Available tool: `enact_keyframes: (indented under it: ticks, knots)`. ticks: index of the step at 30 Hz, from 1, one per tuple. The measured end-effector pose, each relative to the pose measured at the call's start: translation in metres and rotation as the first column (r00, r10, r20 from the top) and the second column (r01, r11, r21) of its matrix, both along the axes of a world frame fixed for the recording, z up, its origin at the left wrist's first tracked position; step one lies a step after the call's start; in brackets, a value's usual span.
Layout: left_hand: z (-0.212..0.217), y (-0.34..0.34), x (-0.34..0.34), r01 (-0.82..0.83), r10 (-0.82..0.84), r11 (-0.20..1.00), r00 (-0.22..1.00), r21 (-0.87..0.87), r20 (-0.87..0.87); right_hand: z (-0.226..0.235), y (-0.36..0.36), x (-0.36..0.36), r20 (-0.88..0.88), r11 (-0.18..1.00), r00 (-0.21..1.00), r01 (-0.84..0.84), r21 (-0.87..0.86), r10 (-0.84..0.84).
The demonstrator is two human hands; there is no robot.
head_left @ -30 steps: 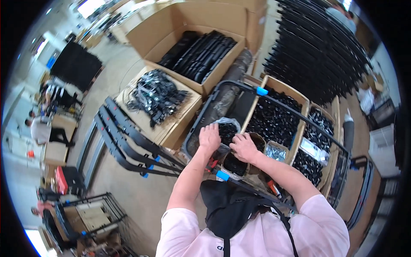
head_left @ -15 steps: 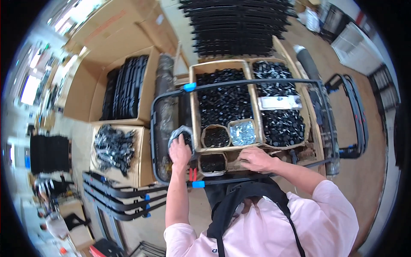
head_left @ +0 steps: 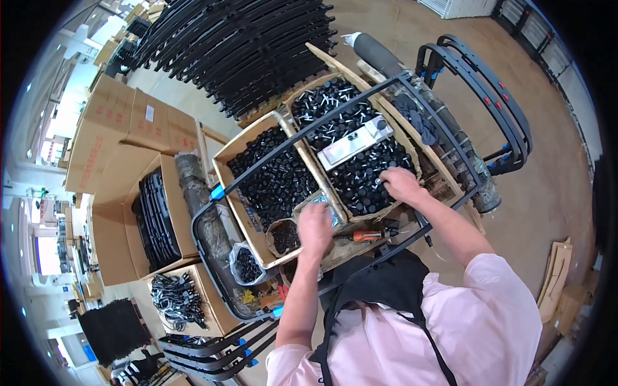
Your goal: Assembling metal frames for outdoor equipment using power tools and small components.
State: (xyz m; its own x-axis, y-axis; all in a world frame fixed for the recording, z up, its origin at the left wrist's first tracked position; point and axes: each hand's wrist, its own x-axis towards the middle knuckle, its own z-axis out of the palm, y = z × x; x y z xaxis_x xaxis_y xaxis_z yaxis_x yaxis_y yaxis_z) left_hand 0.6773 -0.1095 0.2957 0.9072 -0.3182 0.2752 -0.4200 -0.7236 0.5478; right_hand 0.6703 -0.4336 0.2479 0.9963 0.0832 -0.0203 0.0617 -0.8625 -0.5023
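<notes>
My left hand (head_left: 315, 226) hovers, back up, over a small clear container of shiny metal parts (head_left: 325, 204) beside a round tub of black parts (head_left: 283, 237). My right hand (head_left: 400, 183) reaches fingers-down into the right cardboard box of black caps (head_left: 367, 183). The fingertips of both hands are hidden. A left cardboard box (head_left: 273, 177) holds more black caps. A black tubular frame (head_left: 309, 128) with a blue tape mark (head_left: 217, 192) lies across both boxes. An orange-handled tool (head_left: 367, 236) rests just below my hands.
A silver plate (head_left: 351, 145) lies on the caps. Open cartons at left hold curved black strips (head_left: 154, 219) and black looped parts (head_left: 175, 299). Stacked black frames (head_left: 244, 45) fill the top. More frames stand at right (head_left: 499, 103) and at lower left (head_left: 215, 350).
My left hand has left the frame's left end and come over the container of shiny parts. My right hand has gone up into the right box. The view has swung round.
</notes>
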Motion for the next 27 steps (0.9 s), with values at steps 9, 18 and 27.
enact_keyframes:
  ticks: [9,18,27]
  knots:
    - [-0.082,-0.128,0.048,0.235,-0.141,0.846,0.964,0.478,-0.224,-0.061,0.025,0.039,0.038,0.987,0.991,-0.122,-0.107,0.127]
    - [-0.082,-0.146,0.040,0.072,0.111,0.914,0.901,0.398,-0.420,-0.025,0.019,0.031,-0.151,0.952,0.946,-0.267,0.148,0.288]
    - [-0.119,-0.155,0.020,-0.158,0.315,0.823,0.926,0.546,-0.206,-0.046,0.025,0.026,-0.023,0.898,0.923,-0.369,0.239,0.385]
